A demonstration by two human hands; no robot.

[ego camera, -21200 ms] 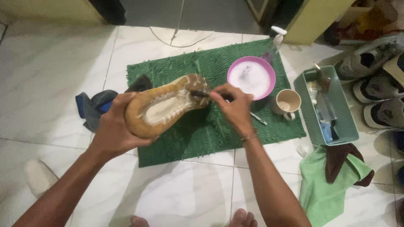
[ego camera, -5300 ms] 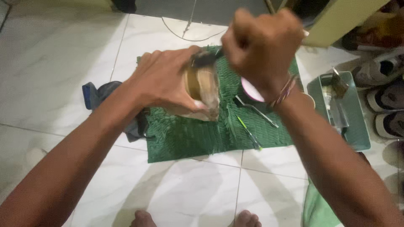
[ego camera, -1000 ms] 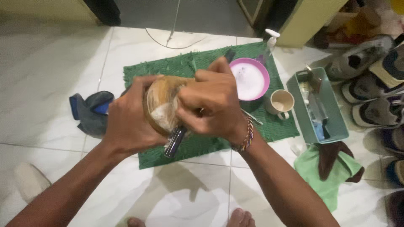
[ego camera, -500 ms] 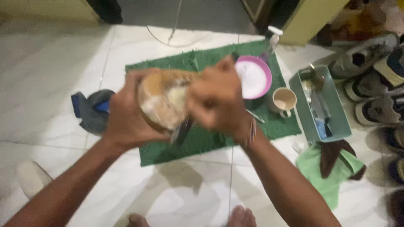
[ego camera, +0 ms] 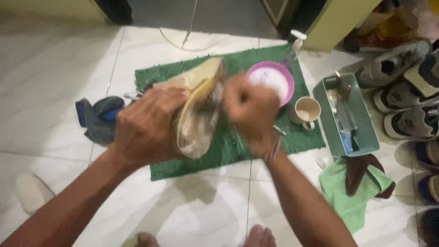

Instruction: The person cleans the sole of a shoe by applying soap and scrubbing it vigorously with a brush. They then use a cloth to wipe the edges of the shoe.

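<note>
My left hand (ego camera: pixel 146 126) grips a tan shoe (ego camera: pixel 199 110) and holds it up over a green mat (ego camera: pixel 228 142), its worn sole turned toward me. My right hand (ego camera: pixel 251 110) is a blurred fist pressed against the shoe's right side. The dark-handled brush it gripped a moment ago is hidden inside the fist. A pink bowl (ego camera: pixel 270 80) with white liquid sits on the mat just behind my right hand.
A beige mug (ego camera: pixel 305 110) stands at the mat's right edge, beside a teal tray (ego camera: pixel 327 123) of tools. A green cloth (ego camera: pixel 347 196) lies below the tray. Sneakers (ego camera: pixel 402 68) line the right side, and a blue-grey bundle (ego camera: pixel 98 119) lies to the left.
The shoe has turned and tilted so its toe points away and its sole faces me. My right hand has shifted right along it in a fast, blurred stroke.
</note>
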